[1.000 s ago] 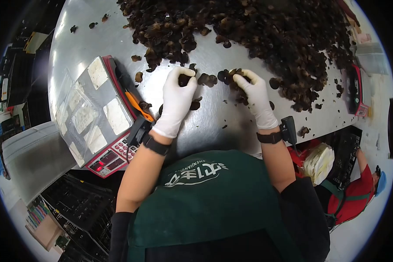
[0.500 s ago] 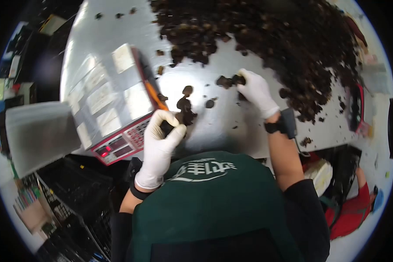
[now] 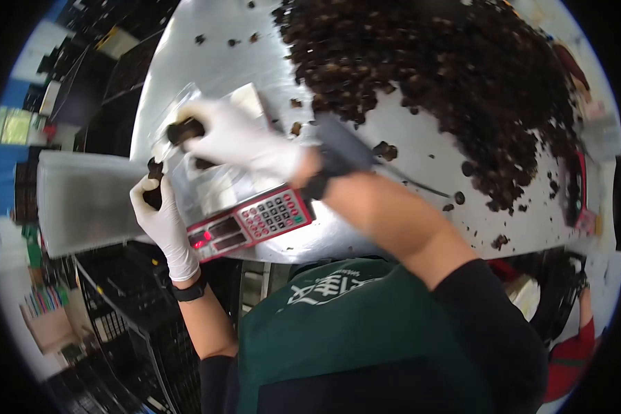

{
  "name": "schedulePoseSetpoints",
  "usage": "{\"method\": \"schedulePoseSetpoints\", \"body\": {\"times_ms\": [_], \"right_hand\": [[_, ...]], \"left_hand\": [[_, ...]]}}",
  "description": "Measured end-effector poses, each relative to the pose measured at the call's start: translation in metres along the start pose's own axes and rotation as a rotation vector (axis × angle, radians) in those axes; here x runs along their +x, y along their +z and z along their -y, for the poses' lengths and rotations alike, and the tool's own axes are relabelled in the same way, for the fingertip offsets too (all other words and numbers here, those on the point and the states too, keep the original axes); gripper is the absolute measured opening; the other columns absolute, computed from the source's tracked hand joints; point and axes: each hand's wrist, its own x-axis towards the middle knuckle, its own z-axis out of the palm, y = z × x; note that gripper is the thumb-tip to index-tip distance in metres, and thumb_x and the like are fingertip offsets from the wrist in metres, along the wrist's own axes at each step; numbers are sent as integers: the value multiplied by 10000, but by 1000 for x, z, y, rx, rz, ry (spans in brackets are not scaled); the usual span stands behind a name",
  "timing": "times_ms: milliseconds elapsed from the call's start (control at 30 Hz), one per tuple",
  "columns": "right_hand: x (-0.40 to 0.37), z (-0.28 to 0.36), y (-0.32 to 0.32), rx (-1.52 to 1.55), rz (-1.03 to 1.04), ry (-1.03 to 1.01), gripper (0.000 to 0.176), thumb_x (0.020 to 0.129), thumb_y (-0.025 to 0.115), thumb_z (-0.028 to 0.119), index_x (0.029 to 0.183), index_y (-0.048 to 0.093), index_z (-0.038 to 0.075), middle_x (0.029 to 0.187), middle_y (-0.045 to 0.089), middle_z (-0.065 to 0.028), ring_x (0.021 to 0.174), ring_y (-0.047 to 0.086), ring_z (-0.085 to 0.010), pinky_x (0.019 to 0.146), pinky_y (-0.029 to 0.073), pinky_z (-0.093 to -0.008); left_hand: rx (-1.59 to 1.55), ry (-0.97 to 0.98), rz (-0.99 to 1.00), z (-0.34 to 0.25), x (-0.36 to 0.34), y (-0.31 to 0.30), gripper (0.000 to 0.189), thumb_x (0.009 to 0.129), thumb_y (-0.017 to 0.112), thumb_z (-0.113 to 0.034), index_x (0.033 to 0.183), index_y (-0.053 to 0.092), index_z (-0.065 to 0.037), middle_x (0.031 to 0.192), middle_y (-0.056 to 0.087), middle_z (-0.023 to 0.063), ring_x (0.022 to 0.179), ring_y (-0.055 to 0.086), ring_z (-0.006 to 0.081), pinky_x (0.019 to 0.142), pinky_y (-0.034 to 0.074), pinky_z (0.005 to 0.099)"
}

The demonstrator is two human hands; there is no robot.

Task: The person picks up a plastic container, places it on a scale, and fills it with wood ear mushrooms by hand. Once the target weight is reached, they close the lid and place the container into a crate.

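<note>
My left hand [image 3: 162, 224], in a white glove, is closed around a dark brown mushroom piece [image 3: 153, 196] at the left edge of a red-framed scale [image 3: 272, 212]. Above the scale, my right hand [image 3: 238, 134], also gloved and slightly blurred, grips a clump of dark mushrooms [image 3: 185, 130]. Clear plastic packs with white labels [image 3: 217, 190] lie on the scale, partly covered by my right hand and forearm. Red digits glow on its display.
A large heap of dark mushrooms [image 3: 462, 90] spreads over the metal table [image 3: 400, 131]. A grey plastic bin [image 3: 83, 200] stands left of the scale. Black crates [image 3: 124, 303] are below it. Another person's red sleeve [image 3: 573, 359] shows at lower right.
Both hands have moved left, from the table to the scale, carrying dark mushrooms. My right arm now crosses in front of me. The mushrooms in the table's middle are mostly gone. The view has shifted.
</note>
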Motion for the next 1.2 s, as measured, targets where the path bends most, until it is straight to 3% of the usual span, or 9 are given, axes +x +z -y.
{"method": "schedulePoseSetpoints", "body": {"times_ms": [133, 233, 333, 433, 533, 633, 767, 933, 1200], "right_hand": [[7, -42, 49, -580, 125, 124, 309, 790, 680, 137, 1079, 656, 30, 1039, 644, -171, 965, 664, -367, 825, 557, -428], [-2, -25, 48, -1050, 305, -88, 353, 788, 687, 168, 1110, 641, 29, 1186, 584, -171, 988, 645, -352, 854, 539, -418], [-3, -13, 28, -853, 95, -351, 254, 816, 657, 198, 1022, 635, 51, 1085, 587, -142, 883, 631, -283, 738, 540, -394], [15, -21, -24, -948, -139, -295, 191, 818, 623, 216, 959, 650, 90, 965, 606, -103, 857, 606, -305, 781, 519, -422], [29, -90, -101, -1214, -294, -163, 305, 721, 725, 290, 998, 677, 174, 1067, 608, -74, 1048, 577, -323, 875, 412, -514], [-21, -119, -183, -1352, 122, 430, 688, 754, 748, 445, 1394, 577, 260, 1489, 450, -149, 1414, 372, -366, 1085, 287, -662], [-103, -108, -212, -1242, 115, 204, 577, 722, 752, 404, 1255, 666, 199, 1382, 535, -94, 1342, 434, -311, 988, 422, -612], [-191, -50, -210, -1217, 143, 279, 766, 699, 813, 375, 1408, 542, 270, 1495, 459, -90, 1440, 348, -307, 1147, 239, -647], [-169, -64, -343, -1557, -438, 309, 667, 771, 729, 483, 1387, 577, 279, 1530, 431, -136, 1415, 361, -390, 1119, 263, -664]], "left_hand": [[304, 97, 185, 23, -5, 22, 249, 901, 686, -66, 1115, 594, 20, 1047, 641, 120, 997, 600, 256, 953, 452, 348], [537, 112, 269, 14, -21, 24, 374, 887, 662, -56, 1241, 566, 15, 1179, 624, 162, 1104, 594, 323, 993, 446, 405], [417, 67, 280, 23, -28, 25, 395, 921, 625, -46, 1302, 541, 11, 1201, 630, 170, 1108, 598, 311, 1000, 454, 399], [449, 152, 288, 22, -28, 24, 394, 942, 581, -9, 1333, 545, 12, 1210, 635, 169, 1090, 604, 289, 981, 472, 378], [438, 96, 311, 13, -29, 24, 405, 914, 569, 36, 1318, 567, 18, 1223, 630, 174, 1107, 608, 290, 988, 474, 376], [452, 53, 320, 9, -28, 23, 420, 910, 558, 45, 1329, 562, 11, 1219, 616, 180, 1117, 606, 296, 997, 469, 383], [452, 51, 315, 0, -30, 23, 435, 912, 556, 47, 1345, 547, 6, 1208, 596, 174, 1137, 589, 307, 1005, 461, 394], [415, 44, 291, -2, -33, 26, 467, 907, 558, 59, 1369, 509, 12, 1259, 552, 175, 1193, 559, 311, 1047, 428, 400], [420, 303, 209, -49, -26, 35, 526, 862, 563, 107, 1377, 492, 24, 1348, 508, 182, 1279, 504, 327, 1113, 374, 434]]}}
